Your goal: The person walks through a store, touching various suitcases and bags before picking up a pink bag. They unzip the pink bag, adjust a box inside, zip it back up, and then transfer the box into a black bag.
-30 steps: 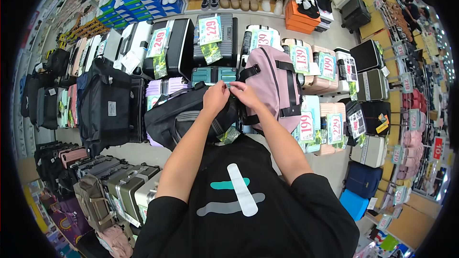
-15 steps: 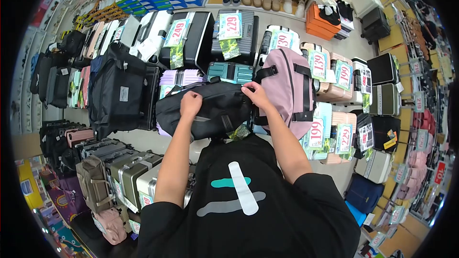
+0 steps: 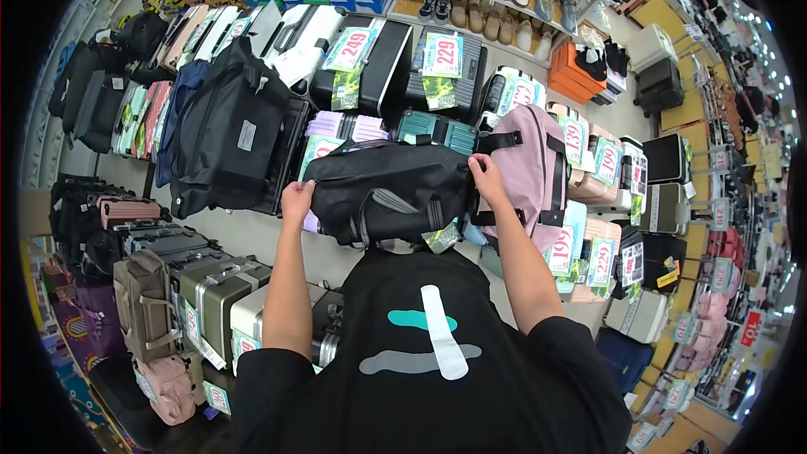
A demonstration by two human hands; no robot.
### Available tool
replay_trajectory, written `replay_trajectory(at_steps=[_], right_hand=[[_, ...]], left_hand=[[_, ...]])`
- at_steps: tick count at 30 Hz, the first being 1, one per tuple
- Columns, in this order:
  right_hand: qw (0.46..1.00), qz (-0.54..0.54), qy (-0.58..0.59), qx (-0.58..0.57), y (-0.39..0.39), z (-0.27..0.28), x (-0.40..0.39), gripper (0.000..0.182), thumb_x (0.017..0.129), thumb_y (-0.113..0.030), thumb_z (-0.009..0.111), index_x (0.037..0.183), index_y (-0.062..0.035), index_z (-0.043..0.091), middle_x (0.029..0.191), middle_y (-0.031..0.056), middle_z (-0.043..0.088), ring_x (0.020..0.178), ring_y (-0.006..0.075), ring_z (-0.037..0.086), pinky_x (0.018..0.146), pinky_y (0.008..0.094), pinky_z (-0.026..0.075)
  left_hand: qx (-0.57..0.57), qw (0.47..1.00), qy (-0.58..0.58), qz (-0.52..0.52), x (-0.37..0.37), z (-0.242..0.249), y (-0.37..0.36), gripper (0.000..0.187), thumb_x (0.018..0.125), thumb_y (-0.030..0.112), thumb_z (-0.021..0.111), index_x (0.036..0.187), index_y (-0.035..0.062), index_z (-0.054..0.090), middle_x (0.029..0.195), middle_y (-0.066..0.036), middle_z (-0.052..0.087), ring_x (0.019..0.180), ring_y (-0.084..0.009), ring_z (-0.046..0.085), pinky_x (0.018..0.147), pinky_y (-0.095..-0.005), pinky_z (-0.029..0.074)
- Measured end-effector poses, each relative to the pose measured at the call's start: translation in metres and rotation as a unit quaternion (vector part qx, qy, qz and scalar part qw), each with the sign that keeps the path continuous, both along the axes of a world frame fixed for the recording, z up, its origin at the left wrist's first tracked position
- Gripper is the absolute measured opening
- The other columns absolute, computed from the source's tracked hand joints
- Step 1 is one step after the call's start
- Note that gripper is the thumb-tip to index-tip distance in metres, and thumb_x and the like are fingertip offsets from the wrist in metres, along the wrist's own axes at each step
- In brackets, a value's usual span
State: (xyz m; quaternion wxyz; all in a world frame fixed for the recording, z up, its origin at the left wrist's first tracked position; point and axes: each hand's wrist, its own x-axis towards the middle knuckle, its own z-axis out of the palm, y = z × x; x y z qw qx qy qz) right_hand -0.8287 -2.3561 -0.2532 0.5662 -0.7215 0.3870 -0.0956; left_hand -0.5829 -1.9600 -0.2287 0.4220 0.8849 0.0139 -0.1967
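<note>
A black duffel bag (image 3: 391,185) lies on its side across the suitcases in front of me, its grey-edged handle strap hanging on the near face. My left hand (image 3: 298,200) pinches the bag's left end. At its upper right corner my right hand (image 3: 486,176) has closed fingers on the bag's edge. The pink duffel bag (image 3: 530,164) stands just right of my right hand. Behind the black bag are a lilac suitcase (image 3: 346,127) and a teal suitcase (image 3: 437,131). A larger black bag (image 3: 227,130) stands to the left.
Tagged suitcases stand in rows, including a black one (image 3: 361,67) and an olive one (image 3: 220,290) at lower left. Shoe shelves (image 3: 496,7) run along the back. An orange box (image 3: 574,71) sits at back right, near hanging goods along the right wall.
My left hand has moved from the top of the black bag to its left end. The bag looks more spread out, and its handle strap now shows. The view has shifted.
</note>
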Motion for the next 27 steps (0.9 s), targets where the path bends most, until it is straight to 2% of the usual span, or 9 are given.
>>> replay_trajectory(at_steps=[2, 3, 5, 7, 11, 14, 17, 19, 27], right_hand=[[0.968, -0.049, 0.015, -0.246, 0.011, -0.008, 0.002, 0.031, 0.095, -0.023, 0.061, 0.116, -0.0014, 0.06, 0.11, 0.0159, 0.067, 0.106, 0.0285, 0.062, 0.093, 0.0374, 0.047], [0.966, -0.049, 0.017, -0.251, 0.023, 0.007, 0.006, 0.031, 0.095, -0.023, 0.061, 0.116, -0.0014, 0.06, 0.11, 0.0159, 0.067, 0.106, 0.0285, 0.062, 0.093, 0.0374, 0.047], [0.906, -0.014, -0.008, -0.423, 0.067, 0.062, 0.025, 0.032, 0.088, -0.015, 0.062, 0.118, -0.0025, 0.06, 0.116, 0.0183, 0.063, 0.111, 0.0373, 0.058, 0.096, 0.0457, 0.045], [0.89, 0.073, -0.073, -0.445, 0.108, 0.083, 0.049, 0.035, 0.083, -0.011, 0.064, 0.118, -0.0045, 0.061, 0.118, 0.0154, 0.062, 0.115, 0.0335, 0.057, 0.098, 0.0453, 0.043], [0.868, 0.19, -0.065, -0.454, 0.174, 0.088, 0.086, 0.042, 0.081, -0.013, 0.068, 0.121, -0.0065, 0.06, 0.122, 0.0112, 0.06, 0.119, 0.0284, 0.054, 0.103, 0.0436, 0.038], [0.859, 0.203, -0.025, -0.47, 0.186, 0.072, 0.093, 0.029, 0.079, -0.012, 0.069, 0.107, -0.0095, 0.065, 0.105, 0.0072, 0.062, 0.107, 0.0258, 0.058, 0.099, 0.0423, 0.039], [0.843, 0.202, -0.011, -0.498, 0.181, 0.077, 0.088, 0.015, 0.075, -0.014, 0.073, 0.088, -0.0117, 0.064, 0.087, 0.0046, 0.058, 0.091, 0.0252, 0.058, 0.089, 0.0408, 0.042], [0.843, 0.219, -0.013, -0.491, 0.178, 0.082, 0.079, 0.017, 0.075, -0.015, 0.074, 0.086, -0.0112, 0.063, 0.085, 0.005, 0.058, 0.09, 0.0257, 0.058, 0.087, 0.0404, 0.042], [0.848, 0.277, -0.01, -0.451, 0.199, 0.112, 0.064, 0.014, 0.074, -0.013, 0.074, 0.081, -0.0094, 0.062, 0.081, 0.0054, 0.057, 0.084, 0.0265, 0.057, 0.084, 0.04, 0.041]], left_hand=[[-0.045, 0.999, -0.003, -0.011, 0.006, -0.016, 0.004, 0.035, 0.088, 0.031, 0.069, 0.091, -0.0043, 0.065, 0.08, -0.01, 0.068, 0.073, -0.018, 0.063, 0.071, -0.0326, 0.049], [-0.051, 0.999, 0.0, -0.012, 0.007, -0.019, 0.005, 0.035, 0.088, 0.031, 0.069, 0.091, -0.0043, 0.065, 0.08, -0.01, 0.068, 0.073, -0.018, 0.063, 0.071, -0.0326, 0.049], [-0.001, 0.999, -0.029, -0.038, 0.007, -0.023, 0.005, 0.035, 0.088, 0.031, 0.069, 0.091, -0.0037, 0.064, 0.079, -0.01, 0.068, 0.073, -0.018, 0.063, 0.071, -0.0326, 0.049], [-0.035, 0.998, -0.022, -0.041, 0.006, -0.031, 0.007, 0.034, 0.09, 0.03, 0.069, 0.09, -0.003, 0.063, 0.078, -0.008, 0.067, 0.072, -0.0159, 0.062, 0.07, -0.0313, 0.049], [-0.182, 0.983, 0.018, -0.029, 0.002, -0.028, 0.008, 0.026, 0.093, 0.023, 0.066, 0.09, -0.0017, 0.06, 0.074, -0.003, 0.061, 0.067, -0.0077, 0.054, 0.062, -0.0263, 0.044], [-0.19, 0.98, -0.002, -0.061, 0.009, -0.035, 0.017, 0.023, 0.094, 0.021, 0.065, 0.087, -0.001, 0.06, 0.073, -0.001, 0.059, 0.067, -0.0051, 0.051, 0.061, -0.0241, 0.042], [-0.165, 0.979, 0.106, 0.049, 0.021, -0.037, 0.028, 0.025, 0.093, 0.024, 0.064, 0.087, 0.0, 0.061, 0.074, -0.006, 0.063, 0.067, -0.0135, 0.059, 0.064, -0.0302, 0.046], [0.005, 0.998, -0.055, 0.014, 0.028, -0.036, 0.033, 0.027, 0.09, 0.028, 0.064, 0.087, 0.0012, 0.062, 0.077, -0.012, 0.067, 0.073, -0.0272, 0.065, 0.069, -0.0392, 0.049], [-0.017, 1.0, 0.012, 0.018, 0.025, -0.052, 0.047, 0.03, 0.089, 0.03, 0.063, 0.087, -0.0004, 0.062, 0.086, -0.017, 0.07, 0.081, -0.0349, 0.067, 0.075, -0.0437, 0.051]])
